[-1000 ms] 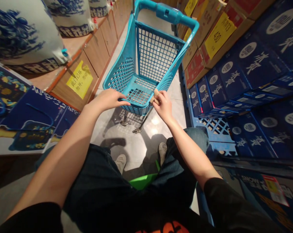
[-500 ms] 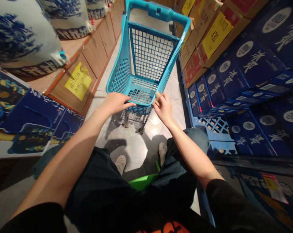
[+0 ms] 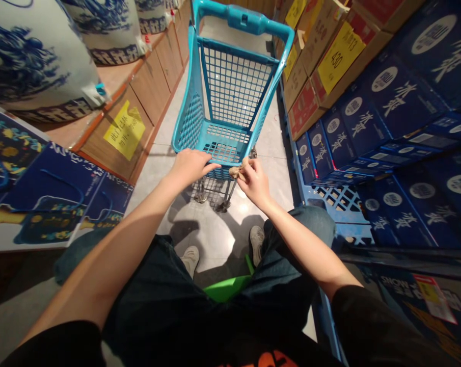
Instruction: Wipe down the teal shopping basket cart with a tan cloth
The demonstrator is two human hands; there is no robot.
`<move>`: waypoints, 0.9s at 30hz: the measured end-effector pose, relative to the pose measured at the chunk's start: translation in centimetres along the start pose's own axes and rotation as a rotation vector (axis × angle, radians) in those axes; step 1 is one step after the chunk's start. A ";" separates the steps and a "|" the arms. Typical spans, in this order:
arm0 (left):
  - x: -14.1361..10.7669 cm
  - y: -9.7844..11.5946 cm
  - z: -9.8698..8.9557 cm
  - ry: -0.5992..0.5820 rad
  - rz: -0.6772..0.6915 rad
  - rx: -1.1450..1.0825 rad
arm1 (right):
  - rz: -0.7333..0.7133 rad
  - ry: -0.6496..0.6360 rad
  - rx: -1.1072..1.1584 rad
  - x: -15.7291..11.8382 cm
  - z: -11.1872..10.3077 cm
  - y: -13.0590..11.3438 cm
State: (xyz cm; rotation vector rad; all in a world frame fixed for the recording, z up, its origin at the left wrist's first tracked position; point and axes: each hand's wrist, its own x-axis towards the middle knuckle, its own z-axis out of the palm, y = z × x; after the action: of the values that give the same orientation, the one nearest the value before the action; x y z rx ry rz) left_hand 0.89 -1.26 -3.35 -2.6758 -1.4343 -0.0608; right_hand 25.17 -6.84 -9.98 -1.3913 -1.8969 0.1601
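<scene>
A blue plastic shopping cart (image 3: 185, 120) stands before me with its low end toward me. Its latticed basket holds nothing that I can see. At the near left corner, my left hand (image 3: 190, 165) grips the rim, thumb stretched along the near edge and fingertips partly hidden. My right hand (image 3: 253, 179) is closed on a small bunched tan cloth (image 3: 236, 172), just at the near right corner of the basket. The cloth is at the rim; whether it presses on the plastic I cannot tell.
Large blue-and-white jars (image 3: 27, 56) stand on a wooden cabinet (image 3: 154, 76) at left, above dark blue gift bags (image 3: 54, 188). Stacked blue cartons (image 3: 390, 97) on blue pallets (image 3: 333, 204) and brown boxes (image 3: 337, 56) line the right. A green seat (image 3: 226, 289) shows between my legs.
My right hand has brought the cloth from the right corner slightly left and toward me. The cart has turned a little, its handle shifting left and its near end right, with my left hand following.
</scene>
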 end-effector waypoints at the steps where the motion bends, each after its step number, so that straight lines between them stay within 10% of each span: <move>1: 0.1 0.1 0.1 0.004 0.003 -0.001 | -0.006 0.001 -0.004 -0.1 -0.1 0.0; 20: 1.2 4.9 0.8 0.118 0.247 -0.191 | 0.221 0.265 0.007 2.1 -3.6 5.1; 27: 1.5 1.2 0.3 0.177 0.274 -0.131 | 0.294 0.334 0.044 2.0 -3.1 5.3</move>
State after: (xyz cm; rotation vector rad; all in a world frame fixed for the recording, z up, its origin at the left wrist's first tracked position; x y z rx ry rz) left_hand 2.69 -0.63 -3.61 -2.8594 -1.0377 -0.3707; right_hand 30.96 -3.99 -9.46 -1.5539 -1.4058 0.1032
